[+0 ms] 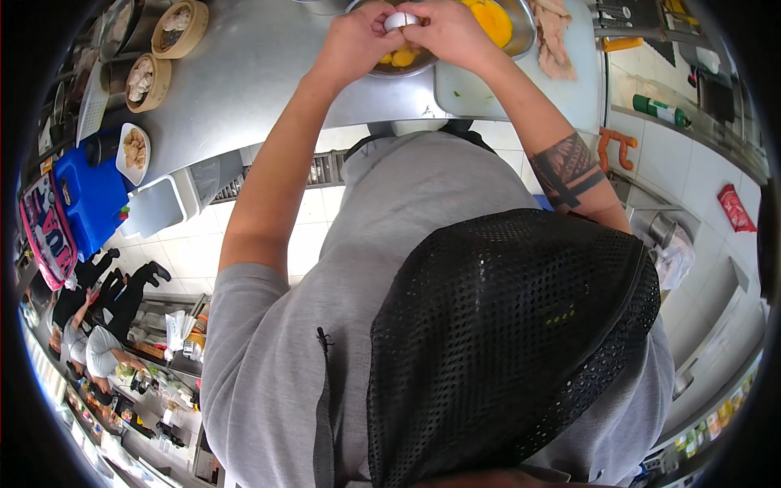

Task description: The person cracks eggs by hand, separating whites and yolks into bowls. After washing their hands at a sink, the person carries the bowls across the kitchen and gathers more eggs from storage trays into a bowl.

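At the top of the head view, both my hands are closed around a white egg (400,21). My left hand (364,34) grips its left side and my right hand (449,32) its right side, fingertips pressed to the shell. Whether the shell is split is partly hidden by my fingers. Directly beneath is a metal bowl (404,71) with several yellow egg yolks (402,57) in it. To the right of my right hand, a metal container (527,34) holds bright yellow egg (490,23).
A pale cutting board (472,91) and a crumpled cloth (553,41) lie on the right. Two bamboo steamers (163,81) and a white dish (124,167) of food sit at the left of the steel counter (244,89). Other people (104,350) stand farther off, lower left.
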`<action>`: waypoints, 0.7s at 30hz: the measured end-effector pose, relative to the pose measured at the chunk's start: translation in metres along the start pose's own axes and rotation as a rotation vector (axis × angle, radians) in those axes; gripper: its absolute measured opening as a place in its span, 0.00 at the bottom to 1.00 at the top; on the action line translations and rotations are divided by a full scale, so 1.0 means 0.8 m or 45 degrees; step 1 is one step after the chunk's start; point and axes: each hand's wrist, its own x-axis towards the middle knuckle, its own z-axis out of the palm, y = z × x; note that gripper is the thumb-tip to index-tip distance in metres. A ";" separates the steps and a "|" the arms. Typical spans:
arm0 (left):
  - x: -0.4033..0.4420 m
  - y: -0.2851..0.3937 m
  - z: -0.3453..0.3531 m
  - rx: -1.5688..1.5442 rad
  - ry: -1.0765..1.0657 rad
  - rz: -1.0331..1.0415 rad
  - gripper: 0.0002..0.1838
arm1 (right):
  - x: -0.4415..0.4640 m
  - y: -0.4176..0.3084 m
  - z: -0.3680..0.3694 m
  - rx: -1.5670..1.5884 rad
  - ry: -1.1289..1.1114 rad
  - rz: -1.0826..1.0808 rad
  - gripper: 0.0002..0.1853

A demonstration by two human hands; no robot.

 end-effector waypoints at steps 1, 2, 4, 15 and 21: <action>0.000 0.001 -0.001 0.054 -0.003 0.014 0.16 | 0.000 0.001 0.000 0.000 0.000 0.001 0.13; 0.001 0.003 -0.002 0.054 -0.004 0.013 0.16 | 0.000 0.003 0.000 -0.015 0.007 -0.025 0.14; 0.000 0.011 -0.005 0.129 -0.051 -0.024 0.16 | -0.001 0.004 0.001 -0.029 0.013 -0.050 0.14; 0.000 -0.015 -0.010 -0.018 -0.061 0.121 0.19 | 0.004 0.009 -0.012 -0.105 -0.096 -0.127 0.18; -0.003 -0.023 -0.014 0.073 -0.081 0.194 0.19 | 0.002 0.011 -0.015 -0.174 -0.091 -0.216 0.17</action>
